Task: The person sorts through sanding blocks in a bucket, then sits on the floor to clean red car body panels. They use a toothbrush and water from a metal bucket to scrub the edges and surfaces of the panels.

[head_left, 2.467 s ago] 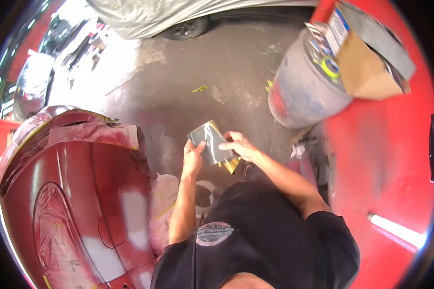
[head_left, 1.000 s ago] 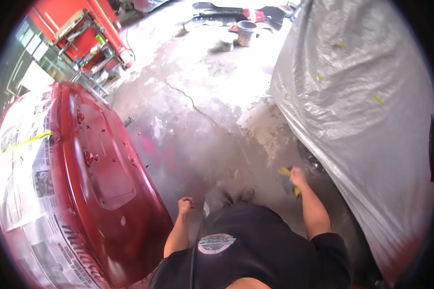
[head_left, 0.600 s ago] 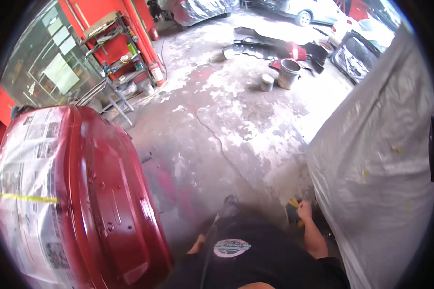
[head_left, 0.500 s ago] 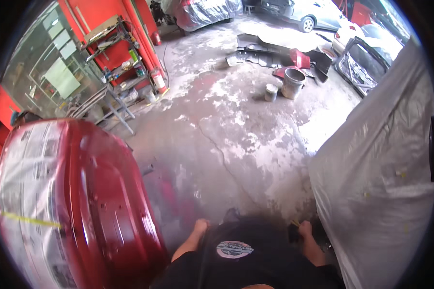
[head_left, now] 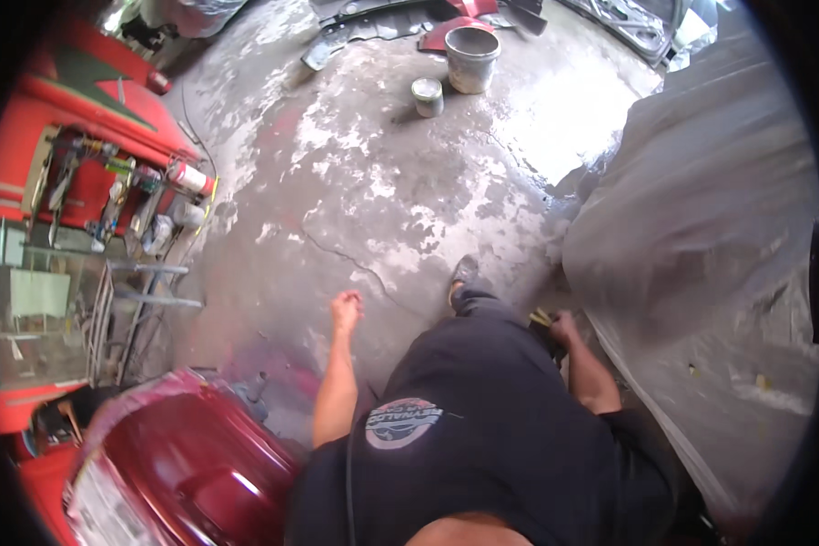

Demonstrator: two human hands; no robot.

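My left hand [head_left: 346,310] swings out over the concrete floor, its fingers loosely bent and apart, with nothing visible in it. On the other side, my right hand [head_left: 564,328] is closed round a dark object with yellow strips [head_left: 542,318], too small and shaded to name. That hand is beside the grey sheet [head_left: 692,246] draped at the right. A glossy dark red car panel [head_left: 200,446], with masking paper along its edge, lies at the lower left below my left arm. One shoe [head_left: 465,270] shows ahead of my body.
A grey bucket [head_left: 472,64] and a small can [head_left: 428,96] stand on the floor ahead, near loose bumper parts [head_left: 373,25]. At the left are a metal stand [head_left: 123,305], a cluttered shelf [head_left: 109,187] and a fire extinguisher [head_left: 191,177]. A cracked, paint-stained floor [head_left: 337,218] lies between.
I have stepped forward and the view has tipped down and turned. The bucket is nearer and the red panel has slid back at the lower left. My left arm has swung forward.
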